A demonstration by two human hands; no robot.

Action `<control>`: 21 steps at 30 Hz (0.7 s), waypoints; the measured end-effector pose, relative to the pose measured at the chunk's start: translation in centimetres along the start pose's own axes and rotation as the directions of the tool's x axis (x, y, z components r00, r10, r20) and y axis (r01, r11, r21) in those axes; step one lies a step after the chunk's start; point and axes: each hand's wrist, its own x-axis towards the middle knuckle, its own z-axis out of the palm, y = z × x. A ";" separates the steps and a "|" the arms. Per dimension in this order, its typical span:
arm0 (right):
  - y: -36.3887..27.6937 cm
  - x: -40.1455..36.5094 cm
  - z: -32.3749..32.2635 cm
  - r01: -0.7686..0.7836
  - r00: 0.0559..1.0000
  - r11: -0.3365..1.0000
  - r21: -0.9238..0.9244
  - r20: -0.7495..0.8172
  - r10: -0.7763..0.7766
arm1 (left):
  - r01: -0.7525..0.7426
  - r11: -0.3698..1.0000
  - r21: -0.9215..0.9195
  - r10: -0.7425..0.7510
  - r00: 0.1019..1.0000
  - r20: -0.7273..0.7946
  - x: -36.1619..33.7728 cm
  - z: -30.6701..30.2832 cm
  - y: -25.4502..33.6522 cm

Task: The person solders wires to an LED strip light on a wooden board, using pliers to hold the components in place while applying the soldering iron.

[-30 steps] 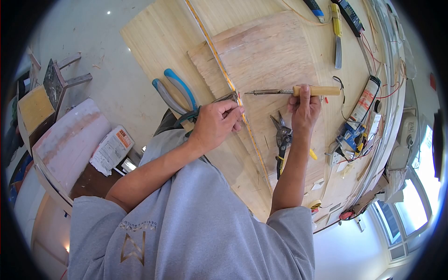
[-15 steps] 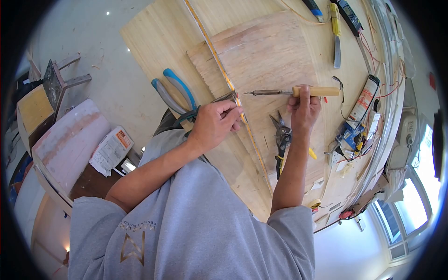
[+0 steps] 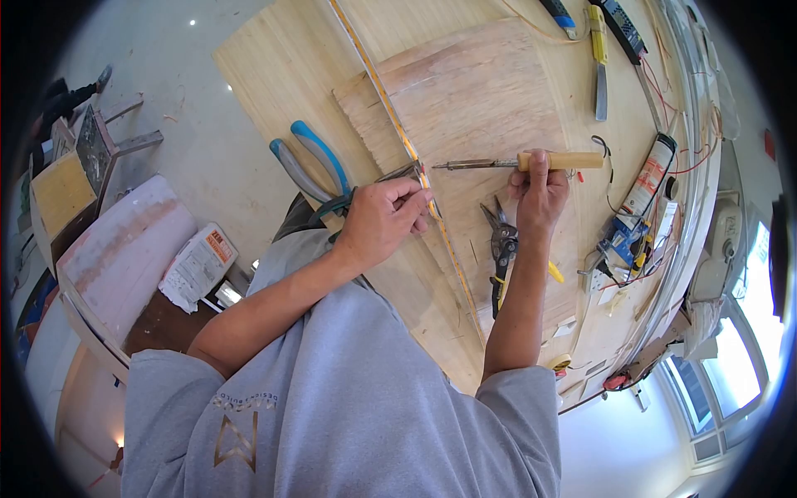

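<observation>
My right hand [image 3: 541,195] grips the wooden handle of a soldering iron [image 3: 560,161]. The iron lies level, its metal tip pointing left and ending just short of the LED strip [image 3: 378,83]. This narrow strip, yellow-orange in a pale channel, runs slantwise over the board. My left hand [image 3: 386,217] is closed in a pinch on the strip, just below the iron's tip; any fine wire between the fingertips is too small to make out. Pliers with blue handles [image 3: 320,162] lie beside my left hand, their jaws partly behind it. Snips [image 3: 503,245] lie near my right forearm.
Under the strip is a thin wooden sheet [image 3: 465,91] on the plywood top [image 3: 282,50]. A putty knife [image 3: 598,66], a sealant tube [image 3: 647,178] and a blue tool [image 3: 624,236] lie to the right, among loose red wires. Left stand a stool [image 3: 108,137] and a white bucket [image 3: 199,264].
The soldering iron has shifted very slightly left with my right hand. My left hand stays in place. A person's dark-clothed leg has come into view at the far upper left.
</observation>
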 end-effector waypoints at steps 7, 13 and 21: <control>-0.3 -0.3 0.5 0.022 0.999 1.000 -0.018 -0.027 -0.023 | 0.010 1.000 0.008 -0.010 1.000 -0.002 0.0 0.0 0.0; -1.2 -0.3 1.2 -0.027 0.997 0.996 -0.085 -0.072 0.021 | 0.005 1.000 0.025 -0.005 1.000 0.001 0.0 0.0 0.0; -1.4 0.0 1.5 -0.078 0.991 0.994 -0.078 -0.111 0.069 | 0.007 1.000 0.022 -0.007 1.000 0.005 0.0 -0.1 0.1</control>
